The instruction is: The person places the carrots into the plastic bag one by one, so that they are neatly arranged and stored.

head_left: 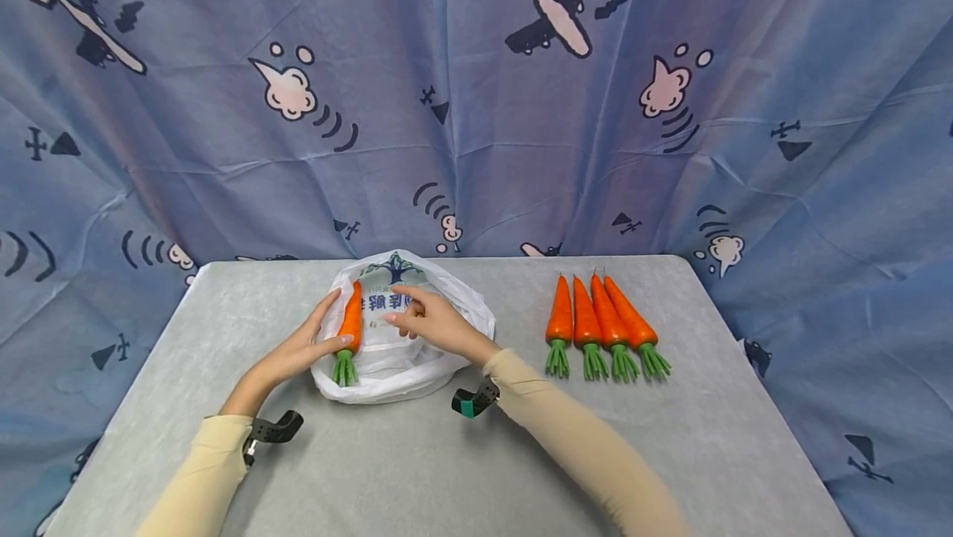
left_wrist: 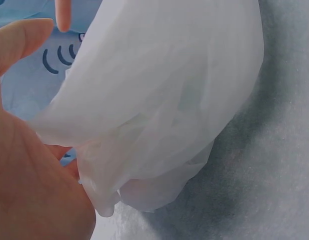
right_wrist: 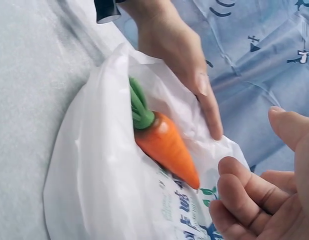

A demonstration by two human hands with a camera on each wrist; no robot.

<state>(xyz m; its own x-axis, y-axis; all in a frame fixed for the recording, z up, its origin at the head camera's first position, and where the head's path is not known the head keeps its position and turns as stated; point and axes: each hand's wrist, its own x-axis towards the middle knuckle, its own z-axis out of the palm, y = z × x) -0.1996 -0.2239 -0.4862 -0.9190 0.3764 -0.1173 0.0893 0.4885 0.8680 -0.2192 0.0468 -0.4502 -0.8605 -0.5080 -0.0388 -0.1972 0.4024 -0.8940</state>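
A white plastic bag [head_left: 405, 355] with printed lettering lies on the grey table [head_left: 521, 454]. One orange carrot [head_left: 351, 320] with a green stalk rests at the bag's left side; in the right wrist view the carrot [right_wrist: 164, 145] sits inside the bag's [right_wrist: 104, 185] mouth. My left hand [head_left: 337, 318] lies along the bag's left rim beside the carrot, fingers straight, thumb by the stalk end. My right hand [head_left: 392, 305] rests over the middle of the bag with loosely curled fingers [right_wrist: 244, 182] that hold nothing I can see. The left wrist view shows my palm [left_wrist: 29, 175] against the bag [left_wrist: 164, 100].
Several more carrots [head_left: 605, 326] lie side by side on the table to the right of the bag, tips pointing away from me. A blue cloth [head_left: 476, 107] printed with planes hangs behind the table and drapes around its sides.
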